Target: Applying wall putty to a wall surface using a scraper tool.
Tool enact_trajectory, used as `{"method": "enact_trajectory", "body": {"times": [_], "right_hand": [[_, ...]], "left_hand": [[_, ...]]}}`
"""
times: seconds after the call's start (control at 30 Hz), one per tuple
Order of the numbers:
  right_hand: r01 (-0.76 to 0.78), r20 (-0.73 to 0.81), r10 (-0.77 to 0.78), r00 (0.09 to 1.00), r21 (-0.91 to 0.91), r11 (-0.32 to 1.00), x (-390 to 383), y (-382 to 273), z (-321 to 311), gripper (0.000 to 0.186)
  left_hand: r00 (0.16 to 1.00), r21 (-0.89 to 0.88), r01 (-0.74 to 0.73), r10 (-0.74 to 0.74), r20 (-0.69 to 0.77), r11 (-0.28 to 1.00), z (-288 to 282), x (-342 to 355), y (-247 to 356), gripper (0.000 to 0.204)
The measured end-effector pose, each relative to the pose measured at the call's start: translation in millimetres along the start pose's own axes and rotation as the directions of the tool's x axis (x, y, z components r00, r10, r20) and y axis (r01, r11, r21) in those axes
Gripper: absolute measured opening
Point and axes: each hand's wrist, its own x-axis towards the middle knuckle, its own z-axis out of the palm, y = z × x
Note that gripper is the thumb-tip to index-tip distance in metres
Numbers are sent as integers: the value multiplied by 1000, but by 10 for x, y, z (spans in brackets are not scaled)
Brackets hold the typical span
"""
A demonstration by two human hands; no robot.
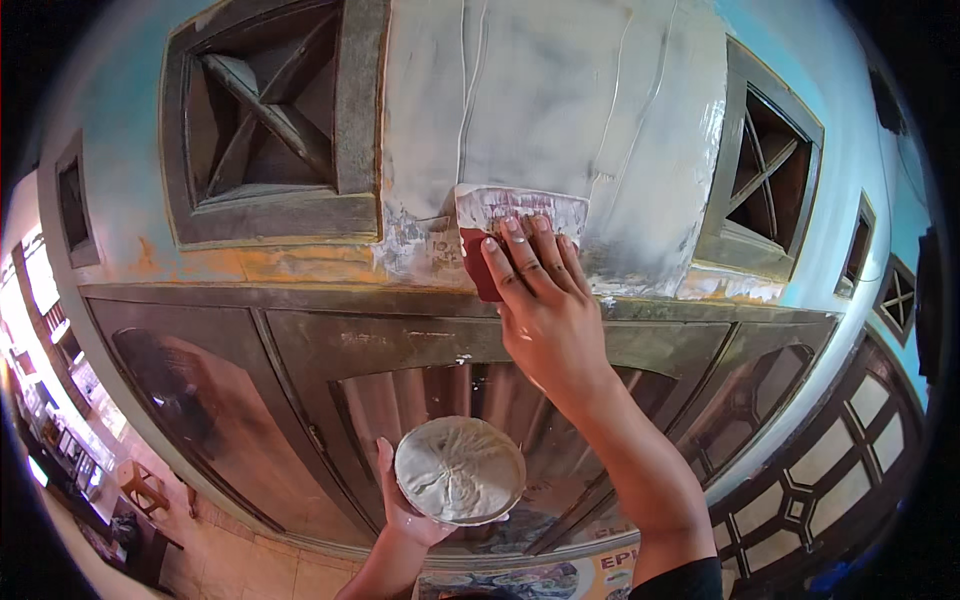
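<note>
My right hand (540, 290) is closed on a putty spreader (478, 268), maroon with a pale, smeared blade, its fingers pressing it flat against the white, streaky wall patch (550, 100) just above the door frame. Low in the view, my left hand (405, 510) holds up a round shallow container of whitish paste (455, 465) from beneath and at its side. Rough white smears surround the spreader, with a band of yellowish, worn wall (300, 265) to its left.
Dark vent frames with crossed slats (350, 120) flank the patch. Below are dark glazed doors (290, 400). A small wooden stool (140, 480) stands on the tiled floor (210, 570) at lower left, and a patterned door (820, 480) is at right. A printed panel (500, 585) shows at the bottom.
</note>
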Motion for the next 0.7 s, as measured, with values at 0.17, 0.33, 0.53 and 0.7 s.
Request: {"method": "enact_trajectory", "body": {"times": [0.17, 0.33, 0.53, 0.7], "right_hand": [[109, -145, -96, 985, 82, 991, 488, 89, -626, 50], [141, -450, -153, 880, -61, 988, 1546, 678, -941, 42], [128, -290, -162, 943, -133, 983, 1742, 1047, -668, 39], [145, -189, -172, 967, -150, 978, 647, 508, -57, 50]], "left_hand": [[998, 80, -60, 62, -23, 995, -20, -94, 48, 96], [970, 282, -96, 154, -190, 955, 120, -142, 13, 95], [986, 118, -72, 89, -138, 990, 35, -254, 86, 95], [974, 171, -136, 163, -155, 976, -9, -298, 169, 96]]}}
